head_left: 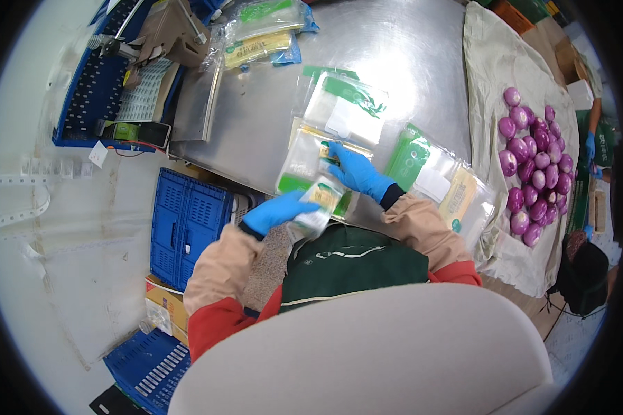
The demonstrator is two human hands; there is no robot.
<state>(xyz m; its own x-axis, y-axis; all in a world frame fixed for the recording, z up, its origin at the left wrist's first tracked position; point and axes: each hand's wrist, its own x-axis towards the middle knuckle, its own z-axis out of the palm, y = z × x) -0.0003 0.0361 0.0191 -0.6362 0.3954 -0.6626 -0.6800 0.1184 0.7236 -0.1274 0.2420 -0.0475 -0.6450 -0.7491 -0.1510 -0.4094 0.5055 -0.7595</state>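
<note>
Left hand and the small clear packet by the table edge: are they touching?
Touching. The head view shows the left hand in its blue glove with fingers wrapped against the small clear packet, lifted at the steel table's near edge, no gap visible.

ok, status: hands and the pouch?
Left hand gripping small clear pouch. Right hand pressing bag stack on steel table. Nothing blocking.

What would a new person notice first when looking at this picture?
The eye falls first on the two bright blue gloves at the centre: the left hand holds a small clear packet, and the right hand rests on a clear bag lying on the steel table. Next is the heap of purple onions on a pale cloth at the right. Blue plastic crates stand at the left, below the table's edge.
</note>
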